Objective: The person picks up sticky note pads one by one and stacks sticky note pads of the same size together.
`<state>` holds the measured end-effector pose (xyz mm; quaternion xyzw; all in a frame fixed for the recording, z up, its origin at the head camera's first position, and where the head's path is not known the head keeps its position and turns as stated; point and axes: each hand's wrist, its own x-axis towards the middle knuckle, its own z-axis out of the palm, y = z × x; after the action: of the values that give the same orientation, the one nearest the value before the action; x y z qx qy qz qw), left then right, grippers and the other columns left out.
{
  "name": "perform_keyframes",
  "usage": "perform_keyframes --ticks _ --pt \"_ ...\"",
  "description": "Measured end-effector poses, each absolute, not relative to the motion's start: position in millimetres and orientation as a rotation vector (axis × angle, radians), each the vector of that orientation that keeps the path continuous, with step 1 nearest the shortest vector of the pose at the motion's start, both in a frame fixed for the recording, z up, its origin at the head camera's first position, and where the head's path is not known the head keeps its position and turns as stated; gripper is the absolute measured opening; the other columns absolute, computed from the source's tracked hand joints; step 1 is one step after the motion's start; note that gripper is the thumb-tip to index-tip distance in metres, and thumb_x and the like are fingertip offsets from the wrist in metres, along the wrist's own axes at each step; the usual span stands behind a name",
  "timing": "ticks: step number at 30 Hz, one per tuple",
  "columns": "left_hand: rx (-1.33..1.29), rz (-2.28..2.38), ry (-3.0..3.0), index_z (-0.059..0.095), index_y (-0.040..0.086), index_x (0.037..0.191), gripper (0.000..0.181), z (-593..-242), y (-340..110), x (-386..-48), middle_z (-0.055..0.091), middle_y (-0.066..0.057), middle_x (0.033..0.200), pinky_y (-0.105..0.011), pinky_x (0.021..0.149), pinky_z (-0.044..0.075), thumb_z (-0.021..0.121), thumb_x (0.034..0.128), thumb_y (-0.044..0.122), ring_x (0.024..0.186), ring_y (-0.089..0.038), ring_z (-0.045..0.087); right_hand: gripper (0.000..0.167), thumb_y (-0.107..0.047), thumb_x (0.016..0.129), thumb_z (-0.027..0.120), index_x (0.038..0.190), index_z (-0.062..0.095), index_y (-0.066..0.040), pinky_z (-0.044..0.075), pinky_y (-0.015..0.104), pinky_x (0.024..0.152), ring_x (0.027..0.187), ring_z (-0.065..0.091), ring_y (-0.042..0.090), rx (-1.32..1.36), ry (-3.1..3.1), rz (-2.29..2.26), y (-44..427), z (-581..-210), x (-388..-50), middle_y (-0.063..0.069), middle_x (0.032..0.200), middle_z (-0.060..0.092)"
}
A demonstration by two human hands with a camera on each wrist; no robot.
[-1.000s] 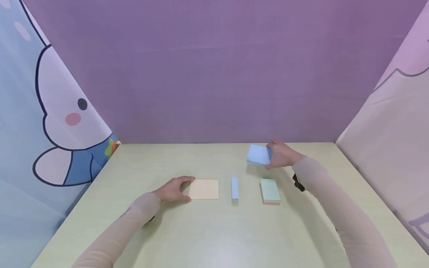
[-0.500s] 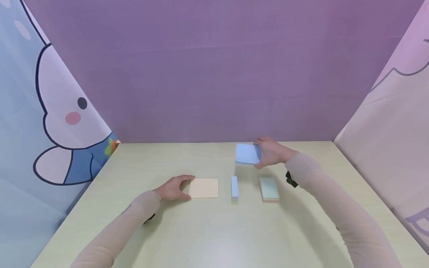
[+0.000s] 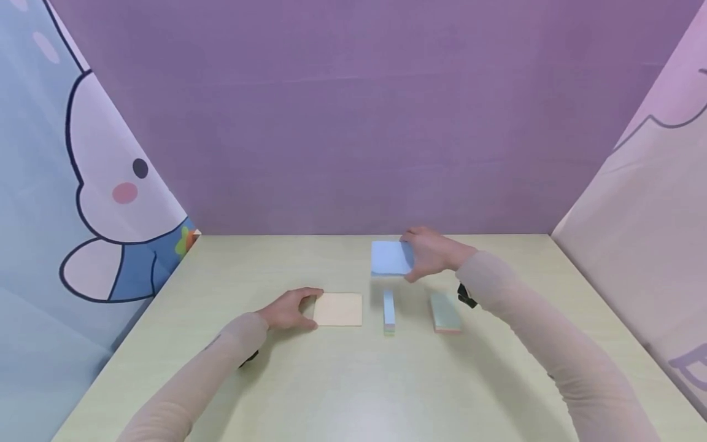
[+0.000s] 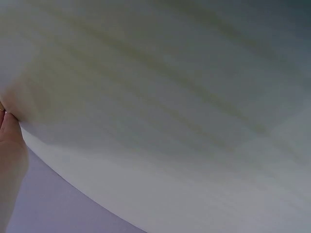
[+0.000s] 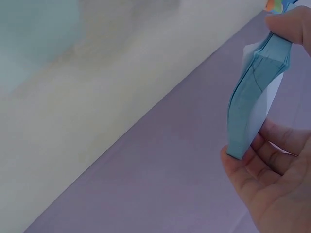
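Observation:
In the head view my right hand grips a light blue sticky note pad by its right side, raised above the table. The right wrist view shows this blue pad slightly bowed between thumb and fingertips. My left hand holds a cream sticky note pad lying on the table, thumb and fingers at its left corners. Just right of it lies a narrow blue-topped stack of notes. Farther right is a pale green pad with a pinkish layer beneath. The left wrist view mostly shows blurred tabletop.
The pale table ends at a purple backdrop. Printed cloths hang along the left and right sides. Both sleeves reach in from the near edge, and a shadow falls around the narrow stack.
My right hand has carried the blue pad leftward, from above the gap left of the green pad to behind the narrow stack. My left hand stays at the cream pad.

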<state>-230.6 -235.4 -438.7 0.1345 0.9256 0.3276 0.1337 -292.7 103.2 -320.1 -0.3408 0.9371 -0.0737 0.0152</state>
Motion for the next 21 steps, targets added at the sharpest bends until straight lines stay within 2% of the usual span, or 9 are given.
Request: perform_keyframes --ticks 11,21 --pt "0.356 0.978 2.684 0.045 0.015 0.134 0.078 -440.3 -230.3 -230.8 0.042 -0.007 0.14 -0.045 0.108 0.028 0.081 0.0653 0.017 0.132 -0.028 0.034 0.072 -0.037 0.062 0.076 0.12 0.053 -0.001 0.048 0.033 0.079 0.098 0.048 0.024 -1.109 2.825 -0.175 64.0 -318.7 -280.6 0.012 0.115 0.05" --pt "0.335 1.011 2.67 0.042 0.014 0.135 0.081 -438.4 -232.3 -229.5 0.042 -0.008 0.14 -0.047 0.108 0.029 0.082 0.0641 0.016 0.13 -0.029 0.036 0.064 -0.038 0.061 0.076 0.112 0.057 -0.003 0.047 0.03 0.077 0.091 0.048 0.019 -1.149 2.753 -0.039 28.5 -320.1 -265.3 0.004 0.1 0.052"
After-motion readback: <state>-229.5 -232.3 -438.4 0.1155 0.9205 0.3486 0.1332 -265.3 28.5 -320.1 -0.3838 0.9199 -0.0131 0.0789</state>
